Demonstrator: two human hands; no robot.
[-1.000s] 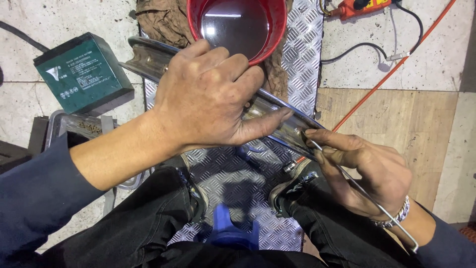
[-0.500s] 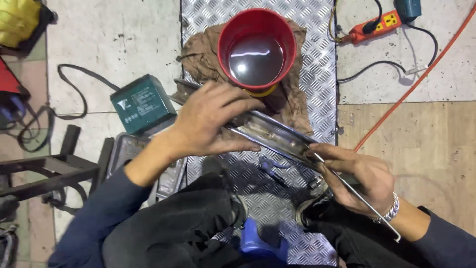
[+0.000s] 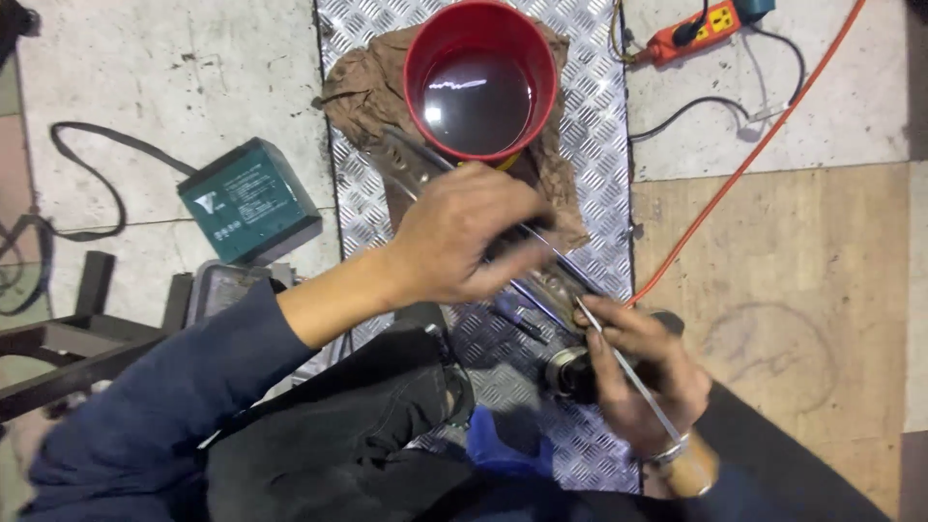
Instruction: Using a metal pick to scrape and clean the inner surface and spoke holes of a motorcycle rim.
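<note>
Bright red bucket point(image 3: 480, 77) with dark, glossy liquid, sitting on a muddy brown rag point(image 3: 372, 82). Under it, silver plate point(image 3: 599, 145) in raised diamond tread. Dark green box point(image 3: 249, 201) on pale grey speckled floor point(image 3: 174, 77). Orange cable point(image 3: 764, 135), orange power strip point(image 3: 701, 29), tan wooden board point(image 3: 783, 290), navy sleeve point(image 3: 164, 396), shiny steel bar point(image 3: 411, 164).

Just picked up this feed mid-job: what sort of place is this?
Probably a repair workshop floor. The person works over a metal tread plate beside a red bucket of dark liquid on a dirty rag, with a green battery nearby.
</note>
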